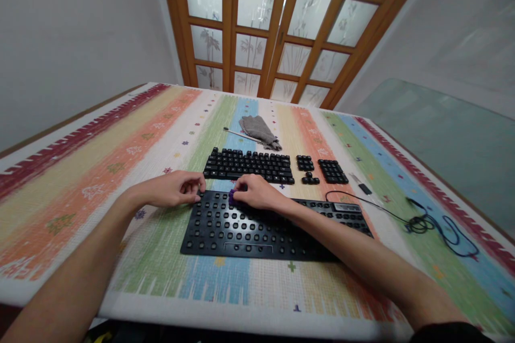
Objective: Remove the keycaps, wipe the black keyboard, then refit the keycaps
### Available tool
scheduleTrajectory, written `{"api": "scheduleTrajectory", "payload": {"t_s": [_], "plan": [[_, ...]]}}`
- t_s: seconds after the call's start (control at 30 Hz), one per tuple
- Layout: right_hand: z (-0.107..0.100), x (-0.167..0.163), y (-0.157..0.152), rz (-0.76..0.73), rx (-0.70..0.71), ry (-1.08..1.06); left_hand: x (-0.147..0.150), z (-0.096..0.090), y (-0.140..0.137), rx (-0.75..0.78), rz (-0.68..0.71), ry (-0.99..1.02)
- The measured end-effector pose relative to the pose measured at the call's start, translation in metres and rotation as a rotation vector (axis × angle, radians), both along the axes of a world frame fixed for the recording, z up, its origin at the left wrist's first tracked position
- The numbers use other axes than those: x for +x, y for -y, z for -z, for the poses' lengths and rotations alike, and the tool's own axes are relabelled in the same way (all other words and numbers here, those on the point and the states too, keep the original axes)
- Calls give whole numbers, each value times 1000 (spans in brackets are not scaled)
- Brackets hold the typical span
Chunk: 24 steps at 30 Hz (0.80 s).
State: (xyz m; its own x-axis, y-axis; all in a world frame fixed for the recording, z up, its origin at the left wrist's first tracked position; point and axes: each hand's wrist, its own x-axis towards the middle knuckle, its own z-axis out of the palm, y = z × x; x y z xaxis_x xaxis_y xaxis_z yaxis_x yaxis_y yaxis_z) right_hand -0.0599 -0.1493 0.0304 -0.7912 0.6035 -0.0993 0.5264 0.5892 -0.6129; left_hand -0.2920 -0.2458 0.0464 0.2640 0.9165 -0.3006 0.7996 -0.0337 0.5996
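Observation:
In front of me lies a black keyboard [241, 225] with its keycaps off, showing rows of bare switch stems. My left hand [177, 188] pinches the keyboard's far left corner between thumb and curled fingers. A small purple piece [232, 197], perhaps a cloth or sponge, is held in the closed fingers of my right hand [255, 192] against the top row of stems. Its exact kind cannot be made out. My right forearm crosses over the keyboard and hides part of its right half.
Beyond the keyboard sit removed black keycaps [249, 165], laid out in keyboard order, with a smaller cluster [304, 163] and the number pad caps [332, 171]. A grey cloth [259, 129], a thin stick [243, 134], a small black-handled tool [364, 188] and a coiled cable [418, 223] lie around.

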Motion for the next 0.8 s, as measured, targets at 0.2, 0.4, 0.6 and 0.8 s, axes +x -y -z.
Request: {"api": "scheduleTrajectory", "payload": {"t_s": [0.2, 0.4, 0.6, 0.8], "plan": [[5, -1, 3, -14, 106, -50, -1, 1, 0, 17, 6, 9], [8, -2, 9, 43, 179, -80, -1, 1, -1, 19, 13, 11], [10, -3, 8, 130, 139, -95, 0, 1, -1, 22, 14, 1], [0, 1, 1, 108, 72, -278, 1, -2, 0, 31, 15, 0]]}}
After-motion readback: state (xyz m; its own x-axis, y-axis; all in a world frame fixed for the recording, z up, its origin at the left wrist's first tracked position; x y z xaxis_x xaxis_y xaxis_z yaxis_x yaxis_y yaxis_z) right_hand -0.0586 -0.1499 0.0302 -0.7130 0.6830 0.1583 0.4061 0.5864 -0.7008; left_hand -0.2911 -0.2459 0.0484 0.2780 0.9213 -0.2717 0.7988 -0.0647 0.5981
